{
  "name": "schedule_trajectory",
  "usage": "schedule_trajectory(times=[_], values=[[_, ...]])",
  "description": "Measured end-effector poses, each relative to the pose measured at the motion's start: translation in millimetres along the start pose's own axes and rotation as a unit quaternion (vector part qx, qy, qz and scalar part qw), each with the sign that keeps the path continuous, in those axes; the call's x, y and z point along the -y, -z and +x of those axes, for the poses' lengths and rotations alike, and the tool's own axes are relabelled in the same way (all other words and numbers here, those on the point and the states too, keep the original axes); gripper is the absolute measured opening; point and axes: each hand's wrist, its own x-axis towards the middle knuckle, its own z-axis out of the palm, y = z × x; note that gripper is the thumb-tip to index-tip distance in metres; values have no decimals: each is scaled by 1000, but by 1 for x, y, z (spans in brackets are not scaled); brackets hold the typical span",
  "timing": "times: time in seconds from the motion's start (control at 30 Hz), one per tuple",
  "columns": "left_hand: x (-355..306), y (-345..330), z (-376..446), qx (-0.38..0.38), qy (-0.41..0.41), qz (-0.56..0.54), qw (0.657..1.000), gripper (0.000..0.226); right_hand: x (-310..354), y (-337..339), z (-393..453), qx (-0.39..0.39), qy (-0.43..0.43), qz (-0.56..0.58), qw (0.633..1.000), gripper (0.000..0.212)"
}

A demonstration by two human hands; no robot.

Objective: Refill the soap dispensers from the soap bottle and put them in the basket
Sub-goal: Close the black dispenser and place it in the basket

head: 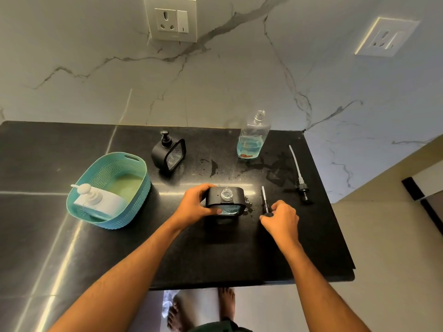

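Dispenser (225, 200) open | pump (265, 202) beside | basket (107, 190) left

Surface (72, 236): black polished stone with pale seam lines and a rounded near-right corner, wet smears and droplets (271, 168) across its far-right part. Wall (215, 87): white marble-look panels with grey veining; one socket plate with switch (170, 19) mounted upper centre, a second socket plate (386, 37) on the angled wall section at upper right. Floor (383, 248): pale tiles below the surface's near edge and to the right, a dark strip (412, 188) at the right margin, its nature unclear
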Motion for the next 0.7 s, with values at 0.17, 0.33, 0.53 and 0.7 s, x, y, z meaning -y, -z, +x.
schedule_trajectory(times=[0.17,0.33,0.53,0.7], values=[[-3,0,-1,8,-8,18,1000,68,13,18,-2,-34,29,40,998,37],[-8,2,-2,6,-28,15,999,66,42,49,-14,-108,103,70,986,32],[-10,4,-4,7,-34,17,999,61,76,84,-34,-110,186,82,973,33],[-7,4,-4,-2,-43,24,999,61,96,104,-51,-102,247,69,961,32]])
